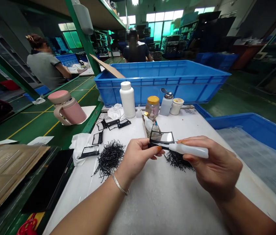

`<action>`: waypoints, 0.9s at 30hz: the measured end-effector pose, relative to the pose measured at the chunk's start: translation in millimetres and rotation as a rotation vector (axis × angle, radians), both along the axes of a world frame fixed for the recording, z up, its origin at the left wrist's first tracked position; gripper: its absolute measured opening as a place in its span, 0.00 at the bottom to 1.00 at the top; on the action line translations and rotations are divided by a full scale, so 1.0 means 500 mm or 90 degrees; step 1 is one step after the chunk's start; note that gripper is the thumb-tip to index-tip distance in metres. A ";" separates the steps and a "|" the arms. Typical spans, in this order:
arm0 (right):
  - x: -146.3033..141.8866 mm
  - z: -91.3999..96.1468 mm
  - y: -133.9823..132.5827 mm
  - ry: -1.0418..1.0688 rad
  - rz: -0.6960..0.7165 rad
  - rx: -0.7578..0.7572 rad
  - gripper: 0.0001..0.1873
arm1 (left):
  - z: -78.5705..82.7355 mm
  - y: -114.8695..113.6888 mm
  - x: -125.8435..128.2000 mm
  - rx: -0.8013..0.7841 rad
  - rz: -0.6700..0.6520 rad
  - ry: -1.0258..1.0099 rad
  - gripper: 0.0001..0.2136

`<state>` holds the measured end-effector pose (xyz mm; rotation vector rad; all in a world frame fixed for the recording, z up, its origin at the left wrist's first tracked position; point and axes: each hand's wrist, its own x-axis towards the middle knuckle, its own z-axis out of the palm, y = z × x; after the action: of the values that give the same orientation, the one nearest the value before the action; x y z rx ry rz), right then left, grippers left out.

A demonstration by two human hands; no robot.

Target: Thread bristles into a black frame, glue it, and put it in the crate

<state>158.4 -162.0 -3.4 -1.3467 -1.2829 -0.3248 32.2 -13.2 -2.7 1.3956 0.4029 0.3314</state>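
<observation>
- Both forearms are bare as far as the frame shows, so no sleeves, no gloves, nothing covering them.
- The left hand [138,155] has a thin silver bangle [119,185] round the wrist. It's a plain metal band, pretty slim, no charms or stones that I can make out.
- Its nails look orange-tinted, clearest on the thumb; could be polish or staining, hard to call.
- The right hand [215,166] has the same orange look on the one fingertip that shows a nail.
- No rings visible on either hand, and no watch on the right wrist.
- The upper arms run out of the bottom of the frame, so I can't tell what's worn above the elbows.
</observation>
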 end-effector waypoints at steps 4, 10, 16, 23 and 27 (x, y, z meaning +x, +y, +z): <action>0.000 0.000 0.002 0.001 0.007 0.004 0.14 | 0.001 0.000 -0.001 -0.001 -0.003 -0.003 0.07; 0.000 -0.001 0.001 -0.003 -0.001 0.005 0.14 | 0.001 0.000 -0.001 0.005 -0.004 -0.001 0.07; 0.002 -0.002 0.002 -0.007 -0.009 0.008 0.15 | -0.002 0.000 -0.001 0.003 -0.004 -0.015 0.06; 0.003 -0.001 0.004 -0.008 -0.007 0.009 0.14 | 0.000 0.000 -0.001 0.001 0.000 -0.005 0.06; 0.003 -0.002 0.003 0.014 -0.007 0.021 0.14 | 0.002 0.001 -0.001 -0.001 0.005 -0.002 0.07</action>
<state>159.7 -160.6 -4.2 -1.3263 -1.2464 -0.3365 31.6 -12.9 -1.9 1.3918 0.4064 0.3402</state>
